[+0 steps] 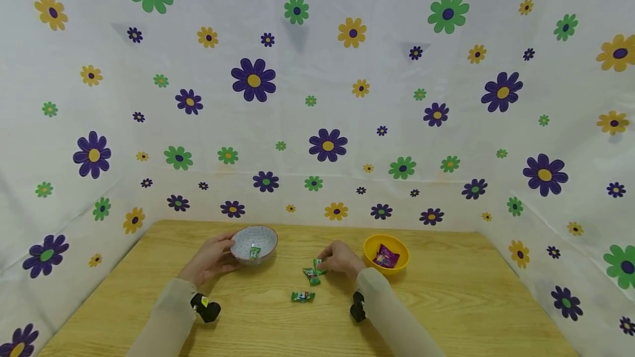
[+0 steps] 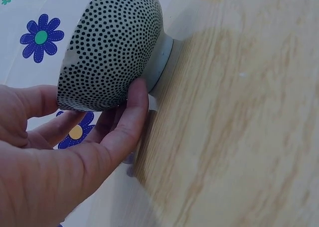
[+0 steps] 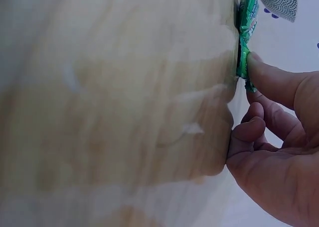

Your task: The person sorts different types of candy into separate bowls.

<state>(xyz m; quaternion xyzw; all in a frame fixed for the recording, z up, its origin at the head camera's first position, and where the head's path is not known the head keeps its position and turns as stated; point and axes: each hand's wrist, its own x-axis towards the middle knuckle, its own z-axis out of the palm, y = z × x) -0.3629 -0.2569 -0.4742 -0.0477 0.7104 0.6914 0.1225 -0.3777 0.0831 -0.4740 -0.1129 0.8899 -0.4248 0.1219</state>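
While the left fingers (image 2: 130, 120) grip a pale, dark-dotted bowl (image 2: 114, 48), the right fingers (image 3: 274, 81) pinch a glossy, green-wrapped candy (image 3: 243, 62).

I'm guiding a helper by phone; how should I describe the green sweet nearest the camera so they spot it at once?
On the wooden table, find the dotted bowl at left and the yellow bowl at right. Look between them, then nearer yourself, for the green sweet. Unlike the two sweets bunched beyond it, it lies alone, stretched left to right.
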